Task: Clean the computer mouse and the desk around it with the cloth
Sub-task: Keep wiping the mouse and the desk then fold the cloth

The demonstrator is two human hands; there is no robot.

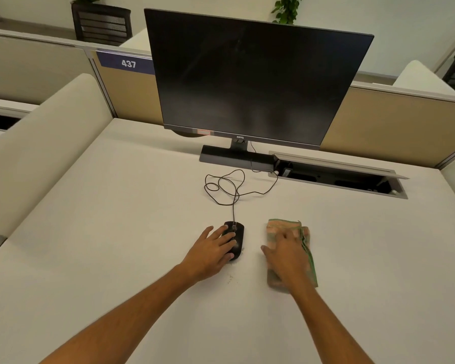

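Left hand (pixel 212 252) draped loosely over mouse (pixel 235 239): light, slick, grip sides. Right hand (pixel 289 254) flat, fingers (pixel 286 236) spread on soft cloth (pixel 275 227) right of mouse; pinch edge.

- Setting: open-plan office, one numbered workstation.
- White desk (pixel 116 232), partition panels (pixel 132 95) at 12 and 9 o'clock.
- Blue number plate "437" (pixel 128 63) on the partition, 11 o'clock.
- Dark BenQ monitor (pixel 252 80) at 12 o'clock.
- Open cable hatch (pixel 339 174) in the desktop, 1 o'clock.
- Black office chairs (pixel 101 23) and potted plants (pixel 286 9) beyond the partitions.
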